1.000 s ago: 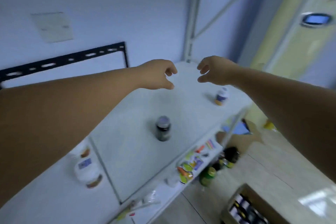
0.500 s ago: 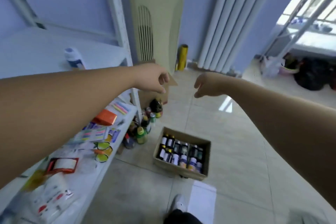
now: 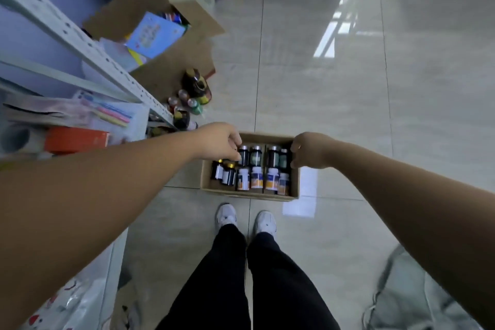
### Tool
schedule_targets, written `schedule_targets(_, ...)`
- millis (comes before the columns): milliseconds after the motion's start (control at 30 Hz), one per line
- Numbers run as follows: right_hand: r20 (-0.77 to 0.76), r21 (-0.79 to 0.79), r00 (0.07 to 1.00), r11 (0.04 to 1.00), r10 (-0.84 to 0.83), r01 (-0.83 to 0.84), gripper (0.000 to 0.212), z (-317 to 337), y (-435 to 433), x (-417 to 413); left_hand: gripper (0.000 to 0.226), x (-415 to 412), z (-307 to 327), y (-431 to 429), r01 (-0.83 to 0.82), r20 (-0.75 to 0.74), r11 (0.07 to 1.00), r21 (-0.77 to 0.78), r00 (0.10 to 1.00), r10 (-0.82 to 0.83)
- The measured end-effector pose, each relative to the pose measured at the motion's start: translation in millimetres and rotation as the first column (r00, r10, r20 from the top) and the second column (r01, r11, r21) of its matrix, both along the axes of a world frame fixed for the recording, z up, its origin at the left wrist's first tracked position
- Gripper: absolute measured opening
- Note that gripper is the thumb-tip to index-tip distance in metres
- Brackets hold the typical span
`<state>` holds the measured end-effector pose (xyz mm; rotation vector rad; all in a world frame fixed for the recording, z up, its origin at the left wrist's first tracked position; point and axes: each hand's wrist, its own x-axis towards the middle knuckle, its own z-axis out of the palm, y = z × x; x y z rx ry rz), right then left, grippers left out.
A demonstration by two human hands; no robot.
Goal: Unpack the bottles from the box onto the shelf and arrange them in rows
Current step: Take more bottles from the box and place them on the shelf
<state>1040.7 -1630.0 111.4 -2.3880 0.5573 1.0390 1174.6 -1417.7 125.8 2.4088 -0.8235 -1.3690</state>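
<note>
An open cardboard box (image 3: pixel 247 194) stands on the tiled floor just ahead of my feet. Inside, several dark bottles (image 3: pixel 255 156) fill the far row and several white bottles (image 3: pixel 257 178) with orange and blue labels fill the near row. My left hand (image 3: pixel 218 142) hovers over the box's far left corner, fingers loosely curled, holding nothing. Over the far right corner hangs my right hand (image 3: pixel 308 150), curled the same way and empty. I cannot tell whether either hand touches a bottle. The white metal shelf (image 3: pixel 80 43) rises at the left.
A lower shelf board (image 3: pixel 134 112) holds stationery and an orange packet (image 3: pixel 76 138). Several loose bottles (image 3: pixel 197 86) stand on the floor by the shelf leg. Behind them lies an open carton (image 3: pixel 199 23) of books. My white shoes (image 3: pixel 226 215) stand close to the box.
The view has swung from the shelf top, past the room, down to the box on the floor. Both arms stay stretched forward with empty, loosely curled hands, now over the box.
</note>
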Motion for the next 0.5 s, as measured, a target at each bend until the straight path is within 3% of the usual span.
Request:
schedule_targets(67,-0.020,0.013,1.000,1.000,-0.011,0.011,0.021,-37.5,2.0,-3.3,0.040,4.3,-40.6,-1.9,-0.004,-0.042,0.999,0.032,0.999,0.006)
schedule_targets(133,-0.046,0.033,0.998,0.998,-0.046,0.047,0.031,-77.5,6.1,-7.2,0.041,7.3,-83.2,-2.6,-0.011,-0.079,0.998,0.068,0.997,0.016)
schedule_targets(233,-0.072,0.069,0.993,0.992,-0.098,0.103,0.023,-131.6,14.1,-9.5,0.038,7.1,-144.6,-0.1,-0.068,-0.118,0.993,0.094,0.990,0.079)
schedule_targets(333,-0.089,0.103,0.979,0.976,-0.181,0.190,0.052,-184.0,27.2,-6.3,0.024,-0.6,-201.4,3.8,-0.112,-0.144,0.985,0.134,0.981,0.131)
schedule_targets(500,-0.045,0.105,0.976,0.970,-0.215,0.219,0.050,-258.7,52.3,7.0,0.033,-7.7,-281.0,0.8,-0.164,-0.177,0.971,0.175,0.965,0.195)
